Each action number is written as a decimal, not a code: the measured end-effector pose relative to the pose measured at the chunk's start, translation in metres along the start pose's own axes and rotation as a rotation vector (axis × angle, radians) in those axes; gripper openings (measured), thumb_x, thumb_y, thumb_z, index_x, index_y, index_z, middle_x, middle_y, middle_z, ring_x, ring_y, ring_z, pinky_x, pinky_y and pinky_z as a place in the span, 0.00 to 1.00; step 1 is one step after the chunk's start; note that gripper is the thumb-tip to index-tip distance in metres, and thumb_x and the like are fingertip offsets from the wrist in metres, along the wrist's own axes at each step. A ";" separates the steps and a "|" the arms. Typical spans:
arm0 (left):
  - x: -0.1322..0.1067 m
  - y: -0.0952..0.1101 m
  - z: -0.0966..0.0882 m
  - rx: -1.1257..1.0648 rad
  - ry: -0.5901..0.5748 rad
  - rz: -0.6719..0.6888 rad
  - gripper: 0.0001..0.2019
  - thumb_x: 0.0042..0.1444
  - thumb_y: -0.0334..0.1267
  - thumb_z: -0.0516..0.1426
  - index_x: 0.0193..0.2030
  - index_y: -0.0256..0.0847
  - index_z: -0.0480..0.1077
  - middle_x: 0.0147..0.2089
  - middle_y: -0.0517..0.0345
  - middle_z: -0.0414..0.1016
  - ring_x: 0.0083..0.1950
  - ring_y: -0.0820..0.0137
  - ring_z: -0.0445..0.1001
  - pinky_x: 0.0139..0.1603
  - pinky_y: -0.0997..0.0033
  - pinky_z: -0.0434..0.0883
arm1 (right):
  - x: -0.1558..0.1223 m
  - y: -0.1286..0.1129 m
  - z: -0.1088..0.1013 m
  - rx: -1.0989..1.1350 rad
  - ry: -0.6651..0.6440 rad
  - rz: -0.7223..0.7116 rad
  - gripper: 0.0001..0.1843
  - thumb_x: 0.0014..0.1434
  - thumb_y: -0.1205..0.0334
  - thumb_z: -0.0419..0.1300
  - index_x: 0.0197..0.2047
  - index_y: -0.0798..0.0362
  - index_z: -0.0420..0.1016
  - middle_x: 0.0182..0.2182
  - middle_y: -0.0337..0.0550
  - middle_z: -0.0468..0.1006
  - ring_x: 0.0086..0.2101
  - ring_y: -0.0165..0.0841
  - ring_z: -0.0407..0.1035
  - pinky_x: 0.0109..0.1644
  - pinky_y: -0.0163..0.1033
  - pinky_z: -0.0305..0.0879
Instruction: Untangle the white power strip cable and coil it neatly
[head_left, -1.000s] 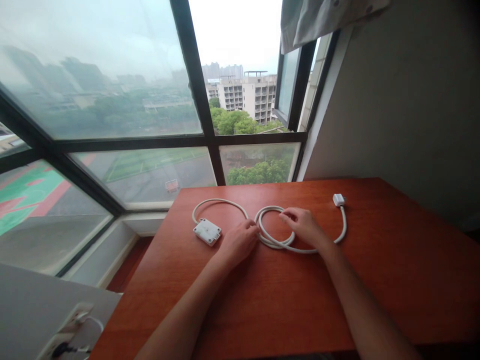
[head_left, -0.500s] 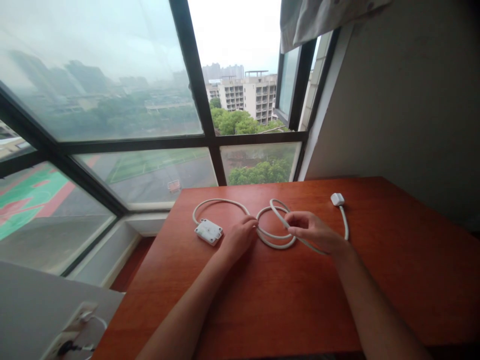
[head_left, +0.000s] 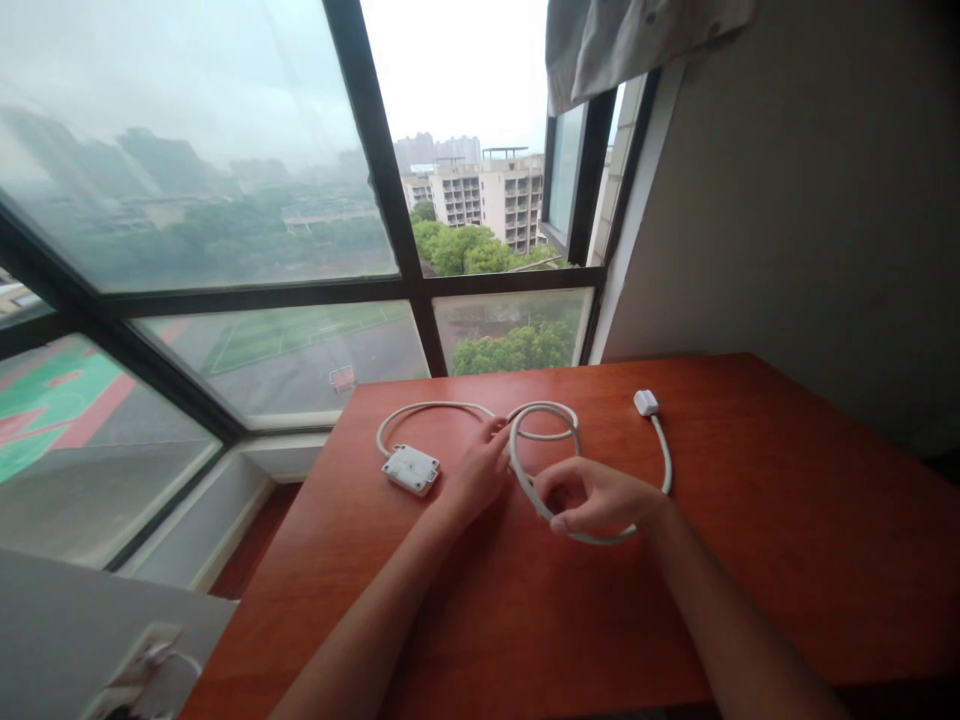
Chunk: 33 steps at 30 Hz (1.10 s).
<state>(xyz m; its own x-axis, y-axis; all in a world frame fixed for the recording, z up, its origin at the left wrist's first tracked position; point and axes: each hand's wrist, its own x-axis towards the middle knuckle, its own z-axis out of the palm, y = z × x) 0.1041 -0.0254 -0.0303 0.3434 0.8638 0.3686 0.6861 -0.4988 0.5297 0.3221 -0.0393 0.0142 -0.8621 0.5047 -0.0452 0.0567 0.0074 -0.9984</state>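
Observation:
A white extension cord [head_left: 442, 404] lies partly coiled on the brown tabletop. My left hand [head_left: 480, 472] is closed on the cord at the left side of its loops, with the fingertips partly hiding the cable there. My right hand [head_left: 604, 497] pinches the cable between thumb and fingers at the near side of the loops, bending it into a ring. A white socket box [head_left: 412, 470] at one end of the cord lies with its screwed side up, left of my left hand. At the other end, a white plug [head_left: 646, 403] rests beyond my right hand.
The wooden table [head_left: 540, 630] ends at the windows [head_left: 255, 350] in front and at a grey wall [head_left: 787, 200] on the right. A fabric curtain [head_left: 615, 45] hangs at the upper right. At the lower left, a wall outlet [head_left: 142, 660] has a white plug in it.
My right hand has moved nearer and slightly left, drawing the cable round into a ring over the loops. The plug has slid left. My left hand stays on the cord.

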 end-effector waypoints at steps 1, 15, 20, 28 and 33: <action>0.003 0.000 0.000 0.027 -0.015 0.014 0.21 0.60 0.28 0.50 0.59 0.44 0.67 0.60 0.49 0.65 0.57 0.65 0.69 0.57 0.62 0.70 | 0.003 0.002 0.003 -0.027 -0.043 0.018 0.17 0.49 0.54 0.68 0.36 0.57 0.74 0.29 0.37 0.71 0.30 0.27 0.63 0.33 0.31 0.60; 0.029 0.010 -0.018 0.378 -0.290 0.120 0.03 0.57 0.34 0.58 0.37 0.41 0.74 0.40 0.52 0.74 0.41 0.65 0.71 0.48 0.64 0.68 | 0.005 0.007 0.003 -0.011 -0.139 0.097 0.17 0.54 0.62 0.64 0.47 0.57 0.75 0.31 0.39 0.76 0.31 0.28 0.70 0.35 0.31 0.65; 0.041 -0.001 -0.025 0.296 -0.094 0.130 0.09 0.62 0.34 0.54 0.46 0.43 0.73 0.46 0.52 0.74 0.44 0.66 0.72 0.48 0.66 0.67 | 0.007 0.008 0.004 -0.078 -0.173 0.101 0.18 0.54 0.61 0.64 0.47 0.58 0.77 0.33 0.41 0.77 0.32 0.29 0.70 0.36 0.31 0.65; 0.071 -0.025 -0.055 0.017 0.277 0.117 0.10 0.64 0.36 0.52 0.43 0.39 0.74 0.39 0.52 0.75 0.40 0.68 0.73 0.42 0.70 0.69 | 0.011 0.011 0.005 -0.222 -0.113 0.131 0.13 0.52 0.69 0.57 0.41 0.57 0.77 0.32 0.37 0.76 0.32 0.29 0.69 0.35 0.30 0.63; 0.075 -0.052 -0.077 0.225 0.216 0.001 0.12 0.64 0.37 0.50 0.45 0.40 0.74 0.39 0.51 0.75 0.37 0.67 0.73 0.39 0.70 0.68 | 0.011 0.009 0.004 -0.290 -0.068 0.140 0.14 0.51 0.71 0.55 0.40 0.56 0.76 0.30 0.37 0.75 0.31 0.28 0.68 0.34 0.30 0.62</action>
<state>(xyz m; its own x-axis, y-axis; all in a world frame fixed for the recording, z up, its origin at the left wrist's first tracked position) 0.0449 0.0598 0.0287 0.2160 0.8163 0.5356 0.8188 -0.4503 0.3561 0.3112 -0.0371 0.0044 -0.8666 0.4599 -0.1935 0.3099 0.1921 -0.9312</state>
